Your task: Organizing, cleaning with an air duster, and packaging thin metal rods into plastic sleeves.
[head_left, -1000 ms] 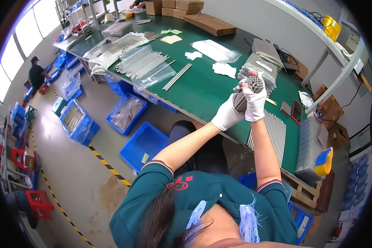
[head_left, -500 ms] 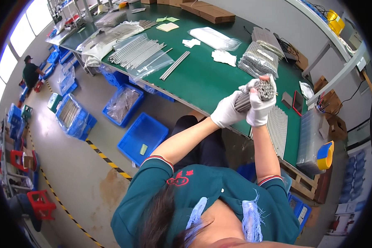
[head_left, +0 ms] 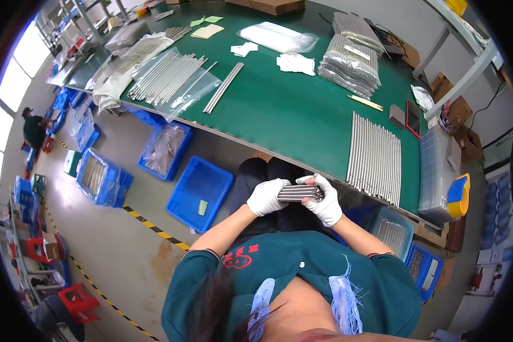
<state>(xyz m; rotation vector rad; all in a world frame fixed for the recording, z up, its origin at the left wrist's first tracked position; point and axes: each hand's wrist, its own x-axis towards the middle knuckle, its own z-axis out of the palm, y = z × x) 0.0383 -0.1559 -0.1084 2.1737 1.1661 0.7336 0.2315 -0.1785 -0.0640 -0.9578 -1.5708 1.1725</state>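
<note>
A bundle of thin metal rods (head_left: 297, 193) lies sideways between my two gloved hands, low over my lap and in front of the table edge. My left hand (head_left: 268, 197), in a white glove, wraps round the bundle's left end. The right end is gripped by my right hand (head_left: 324, 200), whose glove leaves some fingertips bare. Beyond my right hand, a row of metal rods (head_left: 375, 159) lies side by side on the green table (head_left: 279, 122). Farther left, a few loose rods (head_left: 223, 88) lie near a larger pile of rods (head_left: 168, 75) on clear plastic.
Plastic-wrapped rod bundles (head_left: 350, 65) stand at the back right, near a red-edged phone (head_left: 412, 118) and a grey block (head_left: 397, 115). A clear plastic box (head_left: 437, 171) stands at the right edge. Blue crates (head_left: 200, 194) sit on the floor. Far left is another person (head_left: 35, 130).
Both hands have come down and toward me from above the table, with the rod bundle turned from end-on to sideways. The view has shifted, showing more of the rod row.
</note>
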